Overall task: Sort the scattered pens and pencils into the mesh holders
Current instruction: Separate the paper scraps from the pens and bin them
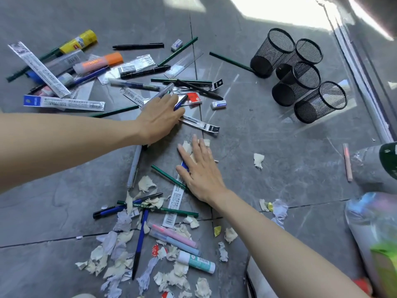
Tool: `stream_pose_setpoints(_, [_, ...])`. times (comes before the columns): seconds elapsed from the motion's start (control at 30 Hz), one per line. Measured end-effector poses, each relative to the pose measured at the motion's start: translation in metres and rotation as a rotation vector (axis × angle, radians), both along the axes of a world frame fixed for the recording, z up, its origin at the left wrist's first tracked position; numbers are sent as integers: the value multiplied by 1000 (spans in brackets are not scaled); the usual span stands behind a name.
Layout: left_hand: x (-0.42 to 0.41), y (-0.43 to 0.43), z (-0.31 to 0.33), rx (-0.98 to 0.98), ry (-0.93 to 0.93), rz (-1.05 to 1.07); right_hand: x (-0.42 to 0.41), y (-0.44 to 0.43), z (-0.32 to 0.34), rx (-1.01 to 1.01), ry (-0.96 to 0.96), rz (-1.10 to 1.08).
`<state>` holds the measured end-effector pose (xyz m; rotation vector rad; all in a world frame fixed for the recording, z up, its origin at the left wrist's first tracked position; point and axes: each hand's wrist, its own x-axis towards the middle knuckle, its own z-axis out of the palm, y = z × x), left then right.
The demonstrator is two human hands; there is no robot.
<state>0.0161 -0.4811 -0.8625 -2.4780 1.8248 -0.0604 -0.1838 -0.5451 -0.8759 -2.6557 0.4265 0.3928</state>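
Note:
Several black mesh holders lie on their sides at the right, with nothing visible inside. Pens, green pencils, markers and packaged refills are scattered over the grey tile floor. My left hand reaches into the middle of the pile. Its fingers pinch a blue pen with a black tip, and a clear pen lies just by the fingertips. My right hand is spread flat, palm down, on a white refill packet beside a green pencil.
Torn paper scraps litter the near floor among more pens, pastel highlighters and a glue stick. Erasers and an orange highlighter lie farther out. Plastic bags sit at the right edge.

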Motion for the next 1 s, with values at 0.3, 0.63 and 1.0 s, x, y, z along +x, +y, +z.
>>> stream_pose_setpoints(0.3, [-20, 55, -2, -181, 431, 379, -36, -31, 2, -84, 6, -145])
stream_pose_setpoints(0.63, [-10, 67, 7, -123, 470, 440, 22, 10, 16, -142, -270, -102])
stream_pose_setpoints(1.0, [7, 78, 17, -262, 560, 754, 75, 43, 17, 39, -246, -134])
